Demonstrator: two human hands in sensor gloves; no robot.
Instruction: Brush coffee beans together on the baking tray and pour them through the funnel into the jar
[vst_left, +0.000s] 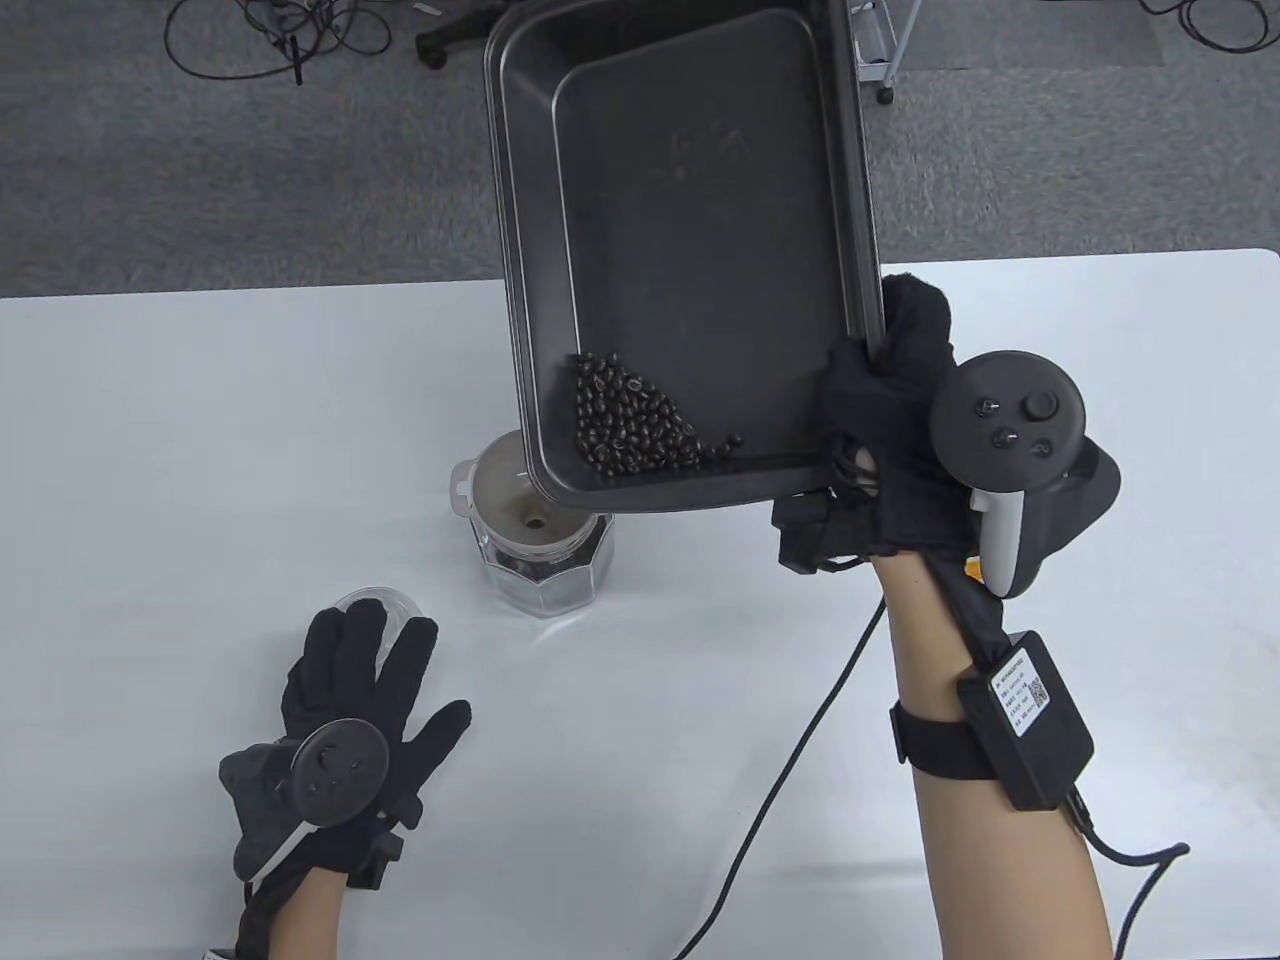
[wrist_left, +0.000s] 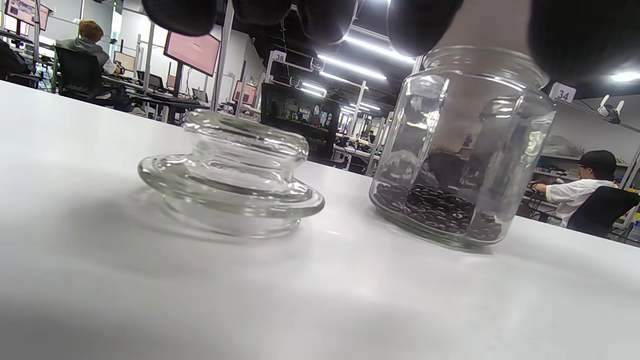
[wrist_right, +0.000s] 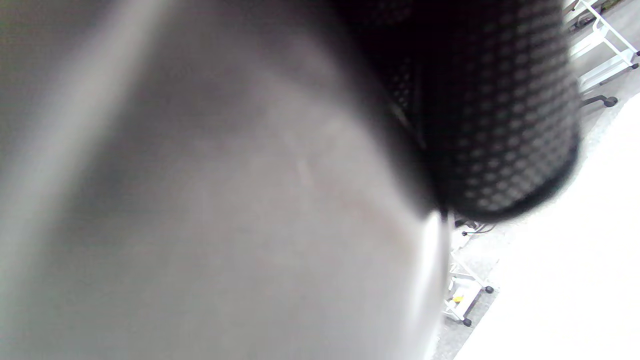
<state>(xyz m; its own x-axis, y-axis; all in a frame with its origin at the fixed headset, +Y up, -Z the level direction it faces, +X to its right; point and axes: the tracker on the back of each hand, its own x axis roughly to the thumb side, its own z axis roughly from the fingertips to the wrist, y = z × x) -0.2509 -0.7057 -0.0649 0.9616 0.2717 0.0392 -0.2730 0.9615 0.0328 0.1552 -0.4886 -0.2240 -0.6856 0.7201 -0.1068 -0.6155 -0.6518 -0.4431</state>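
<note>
A dark baking tray (vst_left: 690, 230) is held up and tilted over the table, and my right hand (vst_left: 880, 420) grips its near right corner. Coffee beans (vst_left: 630, 418) lie heaped in the tray's low near-left corner, just above a pale funnel (vst_left: 515, 500) that sits in the mouth of the glass jar (vst_left: 545, 570). The jar (wrist_left: 460, 150) has a layer of beans at its bottom. My left hand (vst_left: 360, 690) lies flat on the table with straight fingers, its tips over the glass lid (vst_left: 385, 605). In the right wrist view only the blurred tray underside (wrist_right: 200, 200) and a gloved finger (wrist_right: 500, 110) show.
The glass lid (wrist_left: 235, 170) lies on the white table (vst_left: 200, 450) left of the jar. A black cable (vst_left: 790, 760) runs across the table below my right wrist. Beyond the table's far edge lie grey carpet, cables and a chair base.
</note>
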